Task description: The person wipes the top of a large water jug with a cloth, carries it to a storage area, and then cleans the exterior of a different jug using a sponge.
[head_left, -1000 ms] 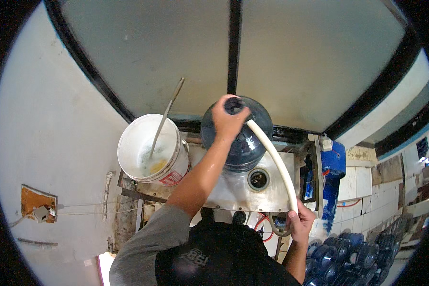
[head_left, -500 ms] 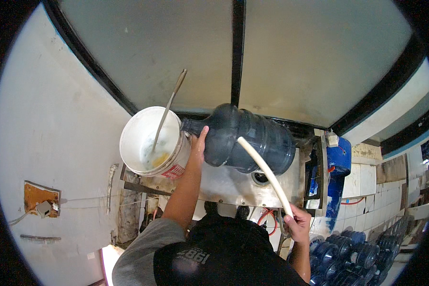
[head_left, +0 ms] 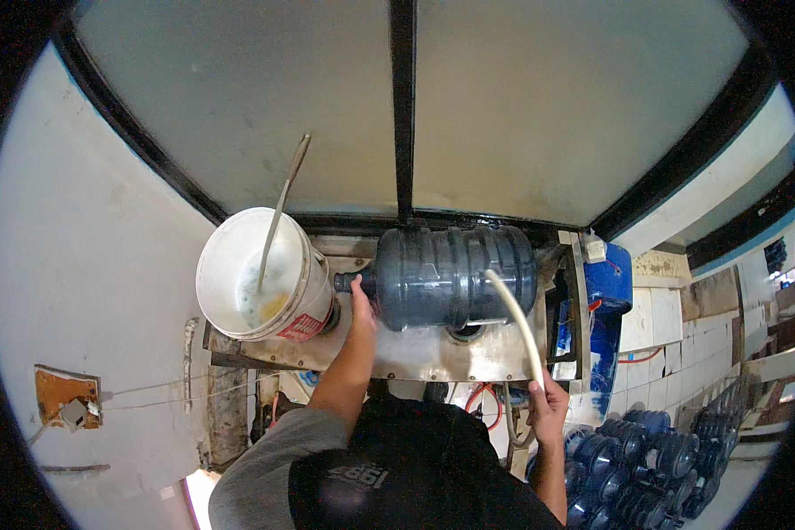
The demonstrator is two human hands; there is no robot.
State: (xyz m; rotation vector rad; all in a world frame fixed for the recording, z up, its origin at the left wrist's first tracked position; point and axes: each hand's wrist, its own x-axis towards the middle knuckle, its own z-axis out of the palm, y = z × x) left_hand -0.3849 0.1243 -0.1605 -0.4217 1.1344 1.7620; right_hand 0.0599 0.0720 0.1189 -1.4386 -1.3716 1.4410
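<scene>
A large bluish water jug lies on its side on the metal counter, its neck pointing left. My left hand is closed around the jug's neck, though most of its fingers are hidden behind it. In my right hand is a cream-coloured hose, gripped below its free end. That end reaches up in front of the jug's right part. Left of the jug's mouth stands a white bucket with suds and something yellow inside. A long handle leans out of the bucket; its lower end is in the suds.
The metal counter has a dark round fitting beside the jug. Frosted panels rise behind it. A blue plastic container stands to the right. Several similar jugs crowd the floor at lower right. A red hose hangs below.
The jug has turned from a slant to nearly level, its neck swinging nearer me. My left hand stays on the neck. The view has shifted slightly, and the hose remains in my right hand.
</scene>
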